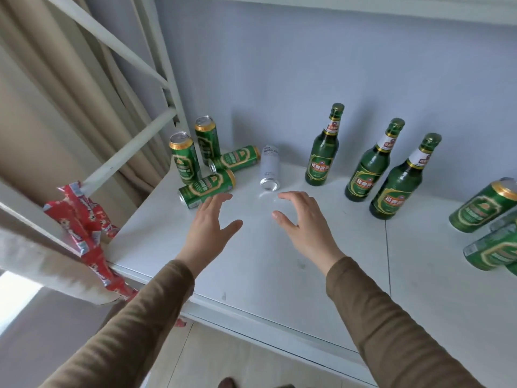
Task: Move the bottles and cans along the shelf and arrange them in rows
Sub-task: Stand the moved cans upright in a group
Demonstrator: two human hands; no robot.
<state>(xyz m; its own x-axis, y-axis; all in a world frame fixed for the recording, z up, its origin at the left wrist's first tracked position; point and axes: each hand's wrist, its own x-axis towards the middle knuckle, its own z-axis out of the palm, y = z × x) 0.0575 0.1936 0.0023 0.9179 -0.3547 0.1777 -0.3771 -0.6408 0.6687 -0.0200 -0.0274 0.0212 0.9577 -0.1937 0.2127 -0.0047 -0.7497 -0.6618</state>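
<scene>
On the white shelf (pixel 251 261), two green cans stand upright at the back left (pixel 184 158), (pixel 207 140). Two more green cans lie on their sides beside them (pixel 207 187), (pixel 237 158). A white can (pixel 270 169) lies on its side with its end toward me. Three green bottles stand upright to the right (pixel 323 152), (pixel 369 169), (pixel 400 186). My left hand (pixel 209 222) hovers open just in front of the nearer lying green can. My right hand (pixel 305 217) is open, fingers spread, a little in front of the white can. Neither hand holds anything.
More green cans lie on their sides at the shelf's right edge (pixel 484 205), (pixel 492 250). A white ladder-like frame (pixel 134 141) and a beige curtain (pixel 56 93) rise on the left. Red wrappers (pixel 84 219) hang from the frame near the shelf's left corner.
</scene>
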